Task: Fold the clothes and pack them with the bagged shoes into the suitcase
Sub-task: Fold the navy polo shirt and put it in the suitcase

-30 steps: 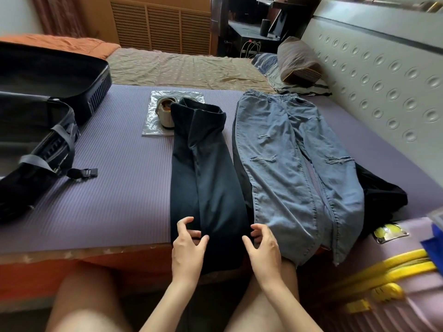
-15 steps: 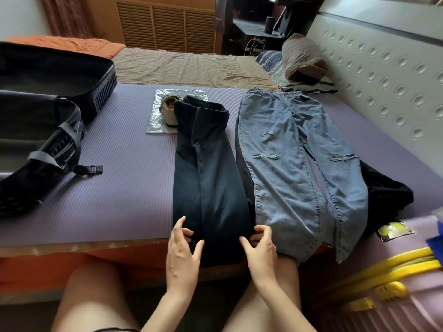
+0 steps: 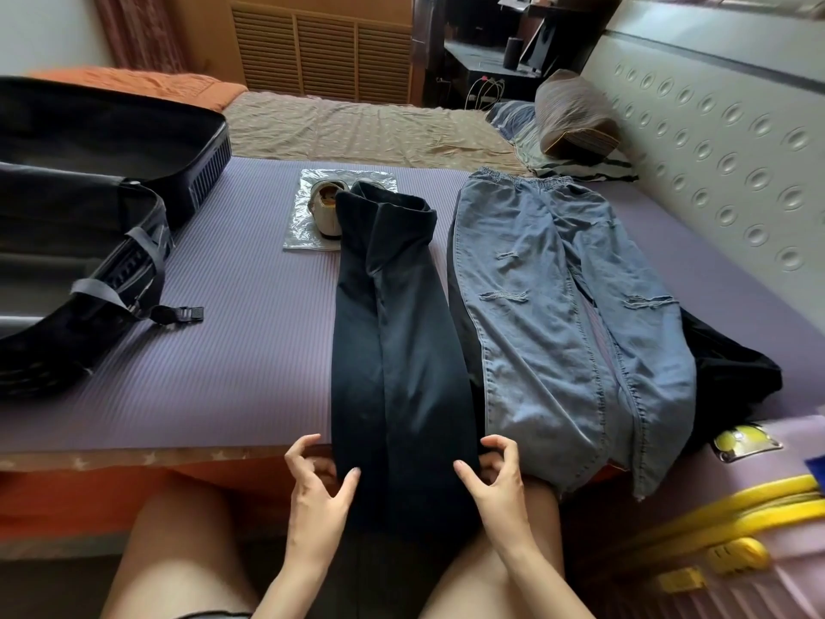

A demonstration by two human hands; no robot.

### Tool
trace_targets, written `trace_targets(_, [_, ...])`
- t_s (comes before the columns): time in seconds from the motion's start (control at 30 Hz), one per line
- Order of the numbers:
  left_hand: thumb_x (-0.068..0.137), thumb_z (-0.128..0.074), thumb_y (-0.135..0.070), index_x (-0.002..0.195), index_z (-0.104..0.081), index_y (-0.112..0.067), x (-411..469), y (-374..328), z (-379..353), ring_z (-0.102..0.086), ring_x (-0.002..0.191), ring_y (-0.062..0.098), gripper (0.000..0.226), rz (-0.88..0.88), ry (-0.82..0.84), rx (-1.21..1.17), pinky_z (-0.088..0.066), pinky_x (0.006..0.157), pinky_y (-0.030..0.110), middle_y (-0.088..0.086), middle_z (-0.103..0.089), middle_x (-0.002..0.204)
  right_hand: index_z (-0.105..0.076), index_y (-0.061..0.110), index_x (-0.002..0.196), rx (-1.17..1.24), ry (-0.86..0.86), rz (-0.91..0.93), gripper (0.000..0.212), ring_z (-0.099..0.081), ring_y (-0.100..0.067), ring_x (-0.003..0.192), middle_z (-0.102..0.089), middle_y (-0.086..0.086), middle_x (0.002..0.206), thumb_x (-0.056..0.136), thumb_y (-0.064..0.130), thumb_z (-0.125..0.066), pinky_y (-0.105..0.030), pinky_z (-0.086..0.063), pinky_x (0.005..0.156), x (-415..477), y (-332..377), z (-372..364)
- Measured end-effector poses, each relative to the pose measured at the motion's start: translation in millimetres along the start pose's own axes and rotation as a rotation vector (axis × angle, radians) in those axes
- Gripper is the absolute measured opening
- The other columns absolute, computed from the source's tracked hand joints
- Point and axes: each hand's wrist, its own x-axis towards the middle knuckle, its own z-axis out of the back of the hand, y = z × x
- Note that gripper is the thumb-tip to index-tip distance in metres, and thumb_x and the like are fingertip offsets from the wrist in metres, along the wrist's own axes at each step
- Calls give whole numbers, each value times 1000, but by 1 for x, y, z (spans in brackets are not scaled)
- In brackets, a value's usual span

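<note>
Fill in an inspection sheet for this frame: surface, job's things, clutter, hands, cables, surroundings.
Surface: purple mat on a bed.
Job's things: dark trousers lengthwise mid-mat, hem over the near edge; jeans flat to their right; bagged shoes partly under the trousers' far end; black suitcase open at left.
Clutter: black garment under the jeans; lilac case near right.
Hands: left hand and right hand each pinch a trousers edge near the hem.
Cables: white cords far back.
Surroundings: headboard at right; pillow beyond the jeans.

Left hand point(image 3: 318, 482) and right hand point(image 3: 493, 473) had drawn slightly apart, each now pinching a side edge of the dark trousers point(image 3: 402, 350), thumbs on the cloth, fingers curled behind.
</note>
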Motion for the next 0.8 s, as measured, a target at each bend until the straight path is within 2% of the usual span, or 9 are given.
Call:
trace_targets(0.1, [79, -74, -13, 114, -21, -54, -3, 4, 4, -57, 93, 18, 76, 10, 40, -31, -46, 86, 35, 0, -57, 95, -57, 20, 99, 47, 48, -33, 31, -62, -9, 82, -67, -6, 90, 77, 8, -77, -19, -49, 75, -1, -6, 5])
trace_targets(0.17, [80, -73, -13, 124, -23, -46, -7, 3, 5, -54, 102, 16, 74, 24, 79, -70, -40, 90, 30, -14, -54, 104, -62, 14, 97, 94, 86, -69, 24, -67, -18, 86, -71, -6, 90, 78, 9, -76, -26, -52, 78, -2, -7, 8])
trace_targets(0.23, [81, -72, -14, 133, -24, -39, -11, 0, 6, -50, 109, 13, 75, 20, 107, -84, -39, 94, 31, -21, -50, 109, -64, 10, 94, 121, 120, -79, 20, -68, -18, 86, -73, -5, 89, 78, 7, -75, -25, -53, 78, -5, -5, 10])
trace_targets(0.33, [82, -72, -20, 143, -19, -38, -18, -3, 7, -47, 119, 15, 83, 39, 146, -73, -37, 101, 38, -12, -46, 119, -61, 9, 97, 111, 172, -97, 23, -69, -15, 89, -74, -3, 92, 78, 5, -75, -28, -54, 82, -7, -6, 12])
trace_targets(0.43, [83, -70, -17, 143, -19, -37, -21, -6, 8, -45, 127, 21, 81, 47, 131, -110, -36, 103, 38, -10, -44, 120, -59, 16, 102, 82, 192, -123, 30, -69, -20, 91, -74, -3, 94, 78, 9, -76, -39, -55, 85, -9, -10, 14])
trace_targets(0.5, [84, -69, -15, 143, -18, -38, -22, -8, 10, -42, 129, 21, 82, 63, 163, -144, -35, 104, 38, -11, -43, 123, -59, 19, 103, 56, 175, -112, 34, -68, -20, 95, -73, -2, 97, 76, 10, -78, -40, -55, 85, -11, -13, 16])
trace_targets(0.57, [83, -70, -15, 142, -18, -39, -23, -6, 12, -41, 128, 18, 83, 90, 175, -153, -35, 102, 32, -7, -46, 125, -58, 18, 104, 51, 174, -102, 38, -68, -19, 95, -72, -3, 100, 75, 6, -78, -38, -56, 84, -13, -13, 17])
trace_targets(0.7, [79, -74, -16, 145, -20, -35, -23, -3, 12, -44, 115, 11, 87, 159, 146, -136, -35, 97, 25, 17, -55, 126, -56, 13, 108, 84, 168, -127, 42, -71, -21, 86, -72, -10, 95, 74, -3, -76, -34, -57, 79, -14, -14, 19])
trace_targets(0.8, [78, -75, -15, 146, -21, -29, -22, -4, 12, -50, 117, 21, 88, 191, 151, -134, -35, 99, 26, 22, -54, 124, -55, 14, 108, 93, 167, -131, 43, -71, -24, 84, -72, -11, 94, 74, -5, -75, -34, -57, 78, -13, -14, 21])
